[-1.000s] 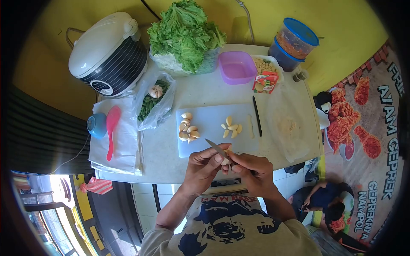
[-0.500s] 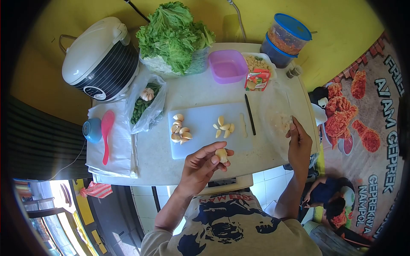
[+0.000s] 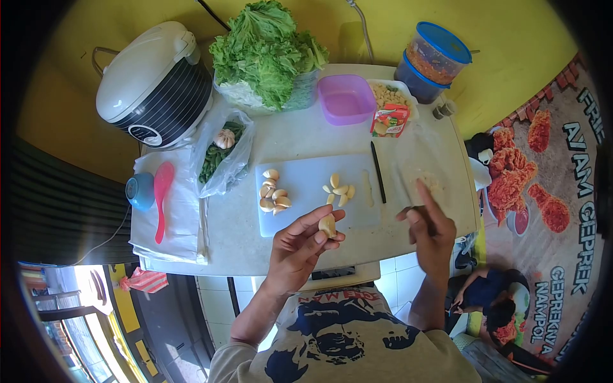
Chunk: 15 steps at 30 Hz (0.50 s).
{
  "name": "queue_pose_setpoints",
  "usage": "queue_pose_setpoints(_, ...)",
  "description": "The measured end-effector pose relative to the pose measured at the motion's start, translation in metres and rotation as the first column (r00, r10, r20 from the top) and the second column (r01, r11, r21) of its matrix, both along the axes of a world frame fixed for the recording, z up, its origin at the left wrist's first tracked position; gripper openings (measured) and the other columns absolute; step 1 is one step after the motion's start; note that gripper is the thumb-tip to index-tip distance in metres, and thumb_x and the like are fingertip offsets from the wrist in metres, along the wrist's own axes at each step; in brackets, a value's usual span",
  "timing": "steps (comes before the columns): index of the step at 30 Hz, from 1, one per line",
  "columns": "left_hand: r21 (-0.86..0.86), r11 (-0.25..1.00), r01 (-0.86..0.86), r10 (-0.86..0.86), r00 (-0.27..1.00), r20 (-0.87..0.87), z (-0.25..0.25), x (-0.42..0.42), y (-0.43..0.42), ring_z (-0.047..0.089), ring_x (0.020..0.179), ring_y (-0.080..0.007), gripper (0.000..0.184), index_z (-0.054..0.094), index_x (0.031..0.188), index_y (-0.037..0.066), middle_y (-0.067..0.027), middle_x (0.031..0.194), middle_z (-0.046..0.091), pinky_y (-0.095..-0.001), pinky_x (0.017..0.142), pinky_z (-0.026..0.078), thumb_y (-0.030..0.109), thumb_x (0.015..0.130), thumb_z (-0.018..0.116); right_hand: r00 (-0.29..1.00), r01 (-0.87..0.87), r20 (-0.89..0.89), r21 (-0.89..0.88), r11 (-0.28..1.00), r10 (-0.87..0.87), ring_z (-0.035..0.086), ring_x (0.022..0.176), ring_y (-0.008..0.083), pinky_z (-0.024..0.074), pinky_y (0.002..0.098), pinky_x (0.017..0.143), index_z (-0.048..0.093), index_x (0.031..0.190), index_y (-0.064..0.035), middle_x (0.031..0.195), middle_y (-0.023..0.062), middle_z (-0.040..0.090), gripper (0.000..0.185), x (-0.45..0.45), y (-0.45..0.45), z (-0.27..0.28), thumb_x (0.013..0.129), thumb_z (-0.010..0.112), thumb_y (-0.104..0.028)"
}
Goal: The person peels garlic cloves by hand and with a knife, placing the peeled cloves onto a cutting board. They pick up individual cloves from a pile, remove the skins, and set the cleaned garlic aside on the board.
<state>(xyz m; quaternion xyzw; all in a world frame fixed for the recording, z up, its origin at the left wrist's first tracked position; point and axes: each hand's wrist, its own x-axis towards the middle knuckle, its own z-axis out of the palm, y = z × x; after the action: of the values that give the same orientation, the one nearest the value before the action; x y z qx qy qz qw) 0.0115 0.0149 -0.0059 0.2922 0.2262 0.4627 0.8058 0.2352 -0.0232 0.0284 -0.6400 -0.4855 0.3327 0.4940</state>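
Note:
A garlic clove (image 3: 327,225) is pinched between the thumb and fingers of my left hand (image 3: 297,249), just in front of the cutting board (image 3: 306,217). Unpeeled garlic cloves (image 3: 268,191) lie on the board's left side, with several peeled cloves (image 3: 340,189) at its middle. Over the table's right side, my right hand (image 3: 434,236) has its index finger stretched out and the thumb apart; it is slightly blurred and I see nothing in it. Beyond its fingertips lies a clear plastic bag (image 3: 424,166) with pale scraps on it. A slim black stick-like object (image 3: 378,172) lies beside the board.
At the back stand a rice cooker (image 3: 156,83), lettuce (image 3: 265,57), a purple tub (image 3: 347,100), a red packet (image 3: 389,121) and blue-lidded containers (image 3: 437,54). On the left are a bag of green chillies (image 3: 223,153), a pink rice paddle (image 3: 163,198) and a blue cup (image 3: 139,191). Another person (image 3: 488,297) sits at right.
My right hand has moved left and down, from above the plastic bag, and its pinch has opened. My left hand has turned the clove slightly. The view has shifted a little.

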Motion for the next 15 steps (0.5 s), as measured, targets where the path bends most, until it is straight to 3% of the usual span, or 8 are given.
queue_pose_setpoints(2, 0.003, 1.000, -0.001, 0.002, 1.000, -0.012, -0.002, 0.000, 0.000, 0.060, 0.097, -0.0211, 0.038, 0.045, 0.128, 0.001, -0.0240, 0.126, 0.048, -0.0278, 0.083, 0.051, 0.006, 0.090, 0.050, 0.958, -0.279, -0.032, 0.127, 0.952, 0.285, 0.054, 0.063, 0.0060, 0.0428, 0.0213, 0.059, 0.049, 0.128, -0.0049, 0.074, 0.0078, 0.064, 0.047, -0.018, -0.005, -0.009, 0.083, 0.061, -0.007)
queue_pose_setpoints(4, 0.002, 1.000, -0.017, 0.017, 0.998, 0.054, -0.005, 0.002, -0.001, 0.058, 0.102, -0.0224, 0.041, 0.044, 0.128, 0.000, -0.0247, 0.125, 0.048, -0.0311, 0.087, 0.049, 0.008, 0.089, 0.054, 0.902, -0.429, 0.029, 0.162, 0.888, 0.431, 0.057, 0.063, 0.0094, 0.0444, 0.0223, 0.060, 0.050, 0.127, -0.0047, 0.076, 0.0111, 0.064, 0.049, -0.034, -0.005, -0.011, 0.080, 0.063, -0.005)
queue_pose_setpoints(6, 0.043, 0.999, -0.026, 0.021, 0.996, 0.091, -0.004, 0.006, -0.003, 0.057, 0.104, -0.0214, 0.041, 0.044, 0.128, 0.000, -0.0214, 0.125, 0.050, -0.0314, 0.087, 0.048, 0.011, 0.090, 0.054, 0.888, -0.457, 0.057, 0.228, 0.860, 0.457, 0.059, 0.060, 0.0143, 0.0448, 0.0239, 0.056, 0.051, 0.126, -0.0049, 0.076, 0.0125, 0.063, 0.049, -0.049, 0.001, -0.006, 0.078, 0.063, -0.002)
queue_pose_setpoints(8, 0.086, 0.996, -0.037, 0.026, 0.992, 0.126, -0.004, 0.005, -0.003, 0.056, 0.106, -0.0203, 0.042, 0.044, 0.129, 0.001, -0.0181, 0.124, 0.053, -0.0318, 0.087, 0.046, 0.013, 0.091, 0.054, 0.859, -0.509, 0.204, 0.245, 0.825, 0.470, 0.057, 0.056, 0.0172, 0.0438, 0.0261, 0.052, 0.052, 0.125, -0.0051, 0.074, 0.0113, 0.062, 0.047, -0.054, 0.004, -0.005, 0.079, 0.062, -0.001)
queue_pose_setpoints(11, 0.070, 0.998, -0.007, -0.004, 0.988, 0.153, -0.006, 0.000, -0.004, 0.055, 0.109, -0.0221, 0.046, 0.043, 0.129, -0.002, -0.0210, 0.122, 0.053, -0.0332, 0.089, 0.045, 0.016, 0.089, 0.056, 0.846, -0.533, 0.214, 0.288, 0.796, 0.489, 0.054, 0.052, 0.0172, 0.0412, 0.0273, 0.048, 0.053, 0.124, -0.0050, 0.071, 0.0105, 0.060, 0.046, -0.056, 0.007, -0.009, 0.079, 0.061, 0.000)
queue_pose_setpoints(13, 0.019, 1.000, 0.009, -0.013, 0.981, 0.194, -0.008, -0.001, -0.005, 0.055, 0.109, -0.0282, 0.048, 0.038, 0.128, -0.007, -0.0272, 0.124, 0.047, -0.0355, 0.090, 0.050, 0.008, 0.087, 0.056, 0.845, -0.535, 0.219, 0.307, 0.787, 0.488, 0.053, 0.051, 0.0166, 0.0407, 0.0272, 0.047, 0.053, 0.124, -0.0048, 0.070, 0.0103, 0.059, 0.046, -0.055, 0.007, -0.008, 0.079, 0.061, 0.000)
queue_pose_setpoints(15, 0.016, 1.000, 0.013, -0.016, 0.980, 0.200, -0.005, -0.001, -0.005, 0.056, 0.108, -0.0284, 0.047, 0.038, 0.128, -0.008, -0.0277, 0.123, 0.048, -0.0352, 0.090, 0.050, 0.007, 0.087, 0.055, 0.823, -0.568, 0.192, 0.252, 0.783, 0.535, 0.052, 0.051, 0.0154, 0.0402, 0.0267, 0.047, 0.053, 0.124, -0.0045, 0.070, 0.0099, 0.059, 0.046, -0.054, 0.007, -0.003, 0.078, 0.061, 0.002)
